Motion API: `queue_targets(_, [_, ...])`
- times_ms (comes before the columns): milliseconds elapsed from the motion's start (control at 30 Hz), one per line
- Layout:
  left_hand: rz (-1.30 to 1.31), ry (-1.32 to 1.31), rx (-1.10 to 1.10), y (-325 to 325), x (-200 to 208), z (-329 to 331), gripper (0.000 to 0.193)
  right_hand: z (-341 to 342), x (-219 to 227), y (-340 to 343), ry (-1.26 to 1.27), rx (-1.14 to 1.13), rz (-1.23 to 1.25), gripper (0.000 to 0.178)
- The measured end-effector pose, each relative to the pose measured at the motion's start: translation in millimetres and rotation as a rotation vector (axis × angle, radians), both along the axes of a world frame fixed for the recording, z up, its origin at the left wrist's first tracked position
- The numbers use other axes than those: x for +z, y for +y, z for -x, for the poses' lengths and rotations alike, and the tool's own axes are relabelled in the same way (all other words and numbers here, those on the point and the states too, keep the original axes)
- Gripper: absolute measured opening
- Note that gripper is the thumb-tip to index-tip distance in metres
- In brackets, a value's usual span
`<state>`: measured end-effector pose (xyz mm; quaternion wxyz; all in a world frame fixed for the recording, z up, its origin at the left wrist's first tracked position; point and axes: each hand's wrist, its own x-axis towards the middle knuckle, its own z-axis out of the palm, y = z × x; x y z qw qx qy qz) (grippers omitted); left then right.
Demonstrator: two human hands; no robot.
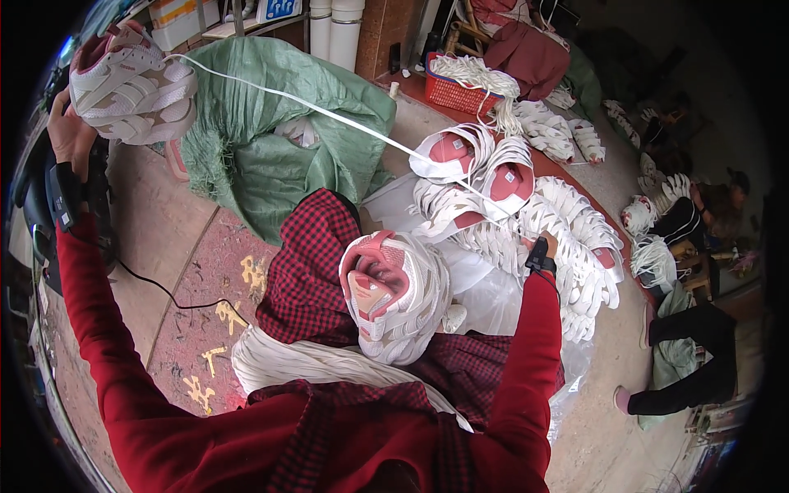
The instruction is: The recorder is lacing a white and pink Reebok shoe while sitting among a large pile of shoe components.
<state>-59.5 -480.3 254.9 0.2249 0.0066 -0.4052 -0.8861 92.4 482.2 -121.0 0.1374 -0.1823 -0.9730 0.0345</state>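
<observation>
Concrete workshop floor (pixel 164 222), green sack (pixel 271 140) upper centre; left hand (pixel 70 131) grips one shoe (pixel 131 82) upper left, right hand (pixel 542 245) pinches one white lace (pixel 329 111), second shoe (pixel 394 296) on lap.

Colours here: white-and-pink shoe (pixel 131 86) up at 10 o'clock trailing a white lace (pixel 329 115), another white-pink shoe (pixel 394 296) dead centre on red-and-black checked cloth (pixel 308 271). Sleeves (pixel 107 353) are deep red, sack (pixel 271 131) at 12 is green, basket (pixel 452 94) red.

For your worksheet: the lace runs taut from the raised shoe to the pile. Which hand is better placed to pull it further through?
Probably the right hand: it grips the lace at its far end by the pile. The left hand is busy holding the shoe up.
</observation>
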Motion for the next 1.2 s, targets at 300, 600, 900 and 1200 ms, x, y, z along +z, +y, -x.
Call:
queue_targets(300, [0.028,0.393,-0.969,240.1,-29.0,-37.9,0.042,29.6,228.8,-273.6,0.083,0.522,1.093,0.04])
queue_targets(600, [-0.128,0.552,-1.364,331.6,-35.9,-50.4,0.043,-7.4,215.6,-343.4,-0.108,0.84,1.271,0.045])
queue_targets(900, [0.085,0.378,-0.999,301.7,-40.1,-45.3,0.043,-25.6,242.0,-316.3,0.265,0.722,1.725,0.044])
queue_targets(1200, [0.21,0.219,-0.848,299.2,-74.1,-40.7,0.047,-28.4,266.3,-267.1,0.606,0.421,1.697,0.042])
